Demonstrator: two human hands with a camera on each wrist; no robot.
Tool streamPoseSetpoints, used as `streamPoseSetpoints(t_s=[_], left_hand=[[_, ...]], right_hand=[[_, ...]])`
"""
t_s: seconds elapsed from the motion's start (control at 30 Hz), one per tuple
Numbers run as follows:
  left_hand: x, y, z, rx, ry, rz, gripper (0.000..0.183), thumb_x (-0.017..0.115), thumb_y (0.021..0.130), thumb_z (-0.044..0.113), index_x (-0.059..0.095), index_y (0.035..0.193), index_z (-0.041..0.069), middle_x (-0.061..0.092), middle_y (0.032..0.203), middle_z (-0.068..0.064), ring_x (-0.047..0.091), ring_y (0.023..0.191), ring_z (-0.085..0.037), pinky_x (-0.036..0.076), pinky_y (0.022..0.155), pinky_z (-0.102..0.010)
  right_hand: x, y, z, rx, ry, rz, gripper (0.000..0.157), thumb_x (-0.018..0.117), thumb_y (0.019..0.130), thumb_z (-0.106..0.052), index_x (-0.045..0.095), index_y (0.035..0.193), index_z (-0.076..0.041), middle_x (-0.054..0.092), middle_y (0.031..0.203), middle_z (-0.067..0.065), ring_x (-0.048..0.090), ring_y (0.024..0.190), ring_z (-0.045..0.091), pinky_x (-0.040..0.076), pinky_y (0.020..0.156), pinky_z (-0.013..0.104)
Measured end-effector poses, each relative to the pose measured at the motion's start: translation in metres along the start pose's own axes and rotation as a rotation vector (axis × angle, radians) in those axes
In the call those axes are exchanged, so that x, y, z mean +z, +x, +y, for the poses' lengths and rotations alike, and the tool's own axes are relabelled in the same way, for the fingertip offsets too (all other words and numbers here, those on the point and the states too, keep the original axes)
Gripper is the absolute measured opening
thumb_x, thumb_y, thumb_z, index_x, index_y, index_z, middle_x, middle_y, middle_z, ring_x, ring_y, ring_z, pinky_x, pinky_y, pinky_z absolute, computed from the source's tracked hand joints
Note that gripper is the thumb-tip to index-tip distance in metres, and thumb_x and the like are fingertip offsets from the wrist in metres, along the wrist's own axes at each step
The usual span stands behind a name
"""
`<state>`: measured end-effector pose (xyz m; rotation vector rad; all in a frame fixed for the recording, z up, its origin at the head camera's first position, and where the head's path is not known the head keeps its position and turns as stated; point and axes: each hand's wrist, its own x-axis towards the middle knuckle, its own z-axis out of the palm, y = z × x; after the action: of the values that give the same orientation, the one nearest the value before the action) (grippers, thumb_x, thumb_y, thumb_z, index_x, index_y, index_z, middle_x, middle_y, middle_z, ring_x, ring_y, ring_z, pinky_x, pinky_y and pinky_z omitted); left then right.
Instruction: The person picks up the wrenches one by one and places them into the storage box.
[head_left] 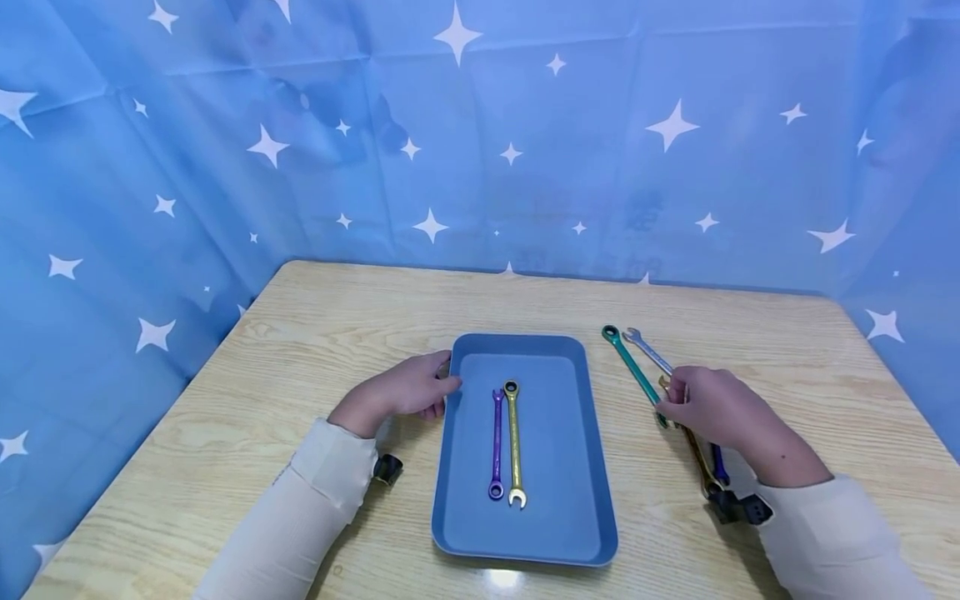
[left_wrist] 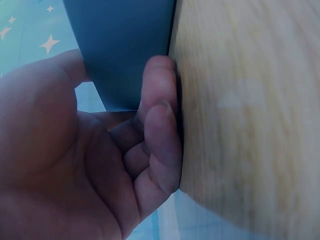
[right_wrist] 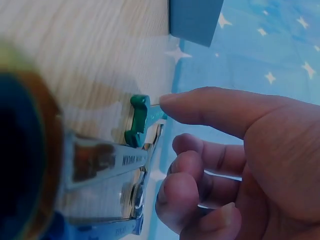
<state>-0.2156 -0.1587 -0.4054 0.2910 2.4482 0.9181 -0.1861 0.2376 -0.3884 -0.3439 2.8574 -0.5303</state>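
A purple combination wrench (head_left: 497,446) and a yellow-gold one (head_left: 513,442) lie side by side in a blue tray (head_left: 566,467). My left hand (head_left: 408,387) holds the tray's left wall, its thumb over the rim and its fingers (left_wrist: 162,135) curled against the outside near the bottom. To the right of the tray, my right hand (head_left: 712,408) is over several wrenches on the table. Its thumb is at the green wrench (right_wrist: 142,120), the other fingers loosely bent with nothing visible between them. A silver wrench (head_left: 648,350), a bronze-gold wrench (head_left: 699,458) and a dark blue-purple wrench (head_left: 720,468) lie partly hidden beneath this hand.
The light wood-grain table (head_left: 360,308) extends around the tray on all sides. Behind it hangs a blue cloth (head_left: 525,108) with white stars, also down the left and right sides. A small black camera (head_left: 387,469) is on the left wrist, another (head_left: 738,508) on the right.
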Motion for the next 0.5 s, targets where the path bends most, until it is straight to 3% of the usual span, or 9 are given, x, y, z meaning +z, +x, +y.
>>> streamPoseSetpoints(t_s=[0.3, 0.5], left_hand=[[0.0000, -0.0011, 0.0009, 0.005, 0.011, 0.008, 0.060, 0.043, 0.095, 0.035, 0.019, 0.148, 0.020, 0.064, 0.070, -0.007, 0.062, 0.060, -0.020, 0.051, 0.059, -0.031], [-0.0005, -0.0012, 0.0006, 0.012, 0.024, 0.010, 0.060, 0.043, 0.096, 0.035, 0.019, 0.148, 0.019, 0.064, 0.068, -0.006, 0.062, 0.058, -0.020, 0.051, 0.060, -0.030]], right_hand=[[-0.0040, -0.0005, 0.0066, 0.043, -0.018, -0.051, 0.019, 0.054, 0.092, -0.025, 0.055, 0.083, -0.009, 0.039, 0.053, -0.002, 0.036, 0.043, 0.013, 0.032, 0.042, 0.028], [-0.0034, -0.0011, 0.0106, 0.039, -0.034, -0.077, 0.027, 0.055, 0.091, -0.023, 0.046, 0.068, -0.012, 0.033, 0.053, -0.003, 0.034, 0.044, 0.013, 0.031, 0.043, 0.028]])
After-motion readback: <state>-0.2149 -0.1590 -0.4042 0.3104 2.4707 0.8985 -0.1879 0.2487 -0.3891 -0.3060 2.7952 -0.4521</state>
